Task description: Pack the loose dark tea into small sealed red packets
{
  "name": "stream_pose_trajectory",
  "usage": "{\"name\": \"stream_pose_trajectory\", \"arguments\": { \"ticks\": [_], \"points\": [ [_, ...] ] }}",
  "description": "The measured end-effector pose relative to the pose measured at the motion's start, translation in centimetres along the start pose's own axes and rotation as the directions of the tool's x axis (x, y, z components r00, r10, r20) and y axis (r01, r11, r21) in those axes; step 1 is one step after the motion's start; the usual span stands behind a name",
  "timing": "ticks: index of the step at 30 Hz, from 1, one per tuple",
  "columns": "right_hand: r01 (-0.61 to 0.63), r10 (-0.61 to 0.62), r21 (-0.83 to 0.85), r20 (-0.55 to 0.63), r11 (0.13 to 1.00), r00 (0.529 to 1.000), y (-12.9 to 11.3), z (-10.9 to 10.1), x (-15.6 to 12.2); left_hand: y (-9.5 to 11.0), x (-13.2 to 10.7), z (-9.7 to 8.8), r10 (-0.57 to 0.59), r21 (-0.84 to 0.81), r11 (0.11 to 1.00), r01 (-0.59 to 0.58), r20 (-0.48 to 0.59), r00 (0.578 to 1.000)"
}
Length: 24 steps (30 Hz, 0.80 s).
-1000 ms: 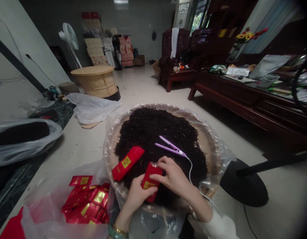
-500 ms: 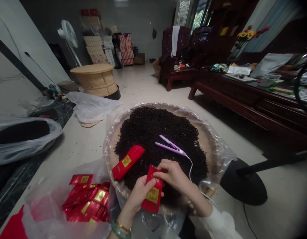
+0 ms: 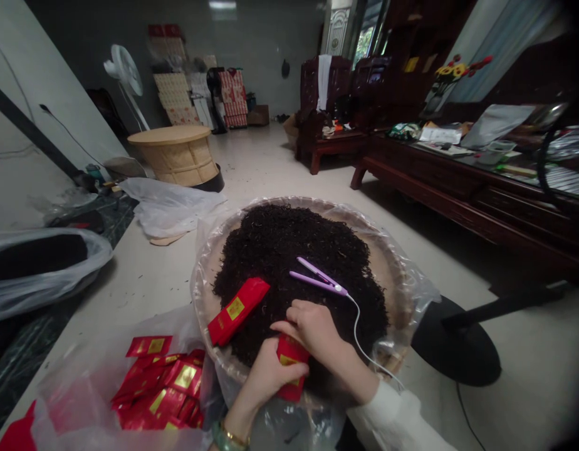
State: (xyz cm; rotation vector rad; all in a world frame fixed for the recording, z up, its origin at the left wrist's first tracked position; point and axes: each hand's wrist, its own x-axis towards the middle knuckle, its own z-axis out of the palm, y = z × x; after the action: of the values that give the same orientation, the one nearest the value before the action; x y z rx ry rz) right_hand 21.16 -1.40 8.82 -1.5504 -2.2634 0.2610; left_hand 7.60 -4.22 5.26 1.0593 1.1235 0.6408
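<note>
My left hand (image 3: 269, 369) is wrapped around a small red foil packet (image 3: 292, 389) with a gold label, its thumb lying across the front. At the packet's top edge, my right hand (image 3: 312, 326) has its fingers curled in, and it hides that end. Both hands are over the near side of a wide round basket (image 3: 396, 275) lined with clear plastic. Dark, dry, twisted leaves, like loose tea (image 3: 299, 235), are heaped in it. On the leaves lies a purple clamp-shaped sealer (image 3: 320, 279) with its jaws apart. More red packets (image 3: 237, 312) rest at the basket's left.
A plastic bag (image 3: 83, 376) at lower left holds several red packets (image 3: 160, 388). Another bag of dark leaves (image 3: 38, 257) stands at far left. The sealer's white cord (image 3: 359, 338) runs past my right wrist. A black stand base (image 3: 456, 341) is on the right.
My right hand has shifted slightly left and turned over the packet's top, covering more of it. The packet has dropped a little lower in my left hand's grip.
</note>
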Motion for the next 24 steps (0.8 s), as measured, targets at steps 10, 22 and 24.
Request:
{"name": "stream_pose_trajectory", "arguments": {
  "ticks": [10, 22, 24],
  "points": [
    [0.268, -0.268, -0.014, -0.094, 0.963, 0.959, 0.4, 0.7, 0.0, -0.7, 0.6, 0.6, 0.156, 0.002, 0.988, -0.156, -0.062, 0.986],
    [-0.143, 0.151, 0.048, -0.291, 0.989, 0.945, 5.4, -0.4, 1.8, 0.3, 0.1, 0.5, -0.099, -0.239, 0.967, 0.084, -0.05, 0.994],
    [-0.276, 0.252, -0.066, -0.246, 0.959, 0.936, 7.5, 0.1, 2.3, 0.0, 0.1, 0.6, -0.1, -0.284, 0.956, 0.073, -0.082, 0.992]
  ]
}}
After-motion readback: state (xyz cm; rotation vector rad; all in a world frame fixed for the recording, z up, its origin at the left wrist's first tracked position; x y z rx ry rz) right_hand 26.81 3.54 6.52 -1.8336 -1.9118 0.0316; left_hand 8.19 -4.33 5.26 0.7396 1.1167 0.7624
